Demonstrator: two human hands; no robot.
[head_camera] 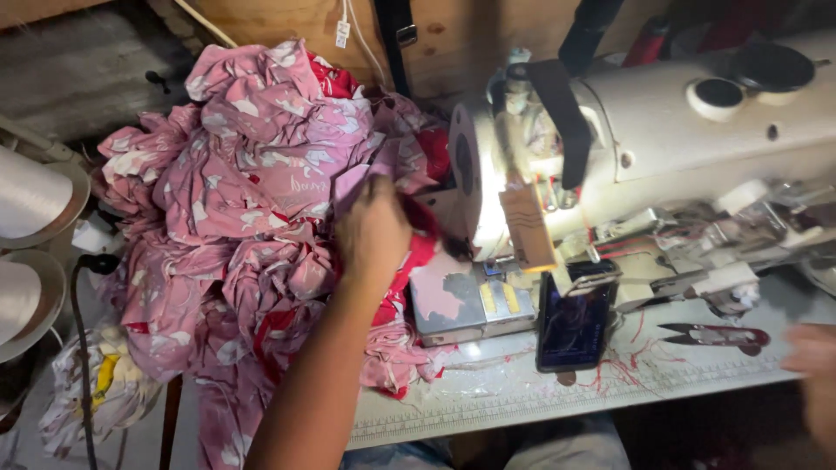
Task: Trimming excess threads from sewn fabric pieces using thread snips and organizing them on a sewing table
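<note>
Left hand (373, 233), fingers closed on pink and red cloth (252, 200) heaped left of the sewing machine (662, 130). Right hand (814, 361) blurred at table (522, 392) edge near snips (714, 335); finger state indiscernible.

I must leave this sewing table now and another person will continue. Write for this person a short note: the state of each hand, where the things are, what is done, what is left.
Left hand: reaches into the pile of pink and red fabric left of the sewing machine; whether it grips cloth I cannot tell.
Right hand: blurred at the right edge of the table, holding nothing that shows.
Things: thread snips lie on the table near the right hand; a dark phone stands in front of the machine.
Done: nothing lies under the needle area.
Left: the whole pile appears to wait beside the machine.
</note>
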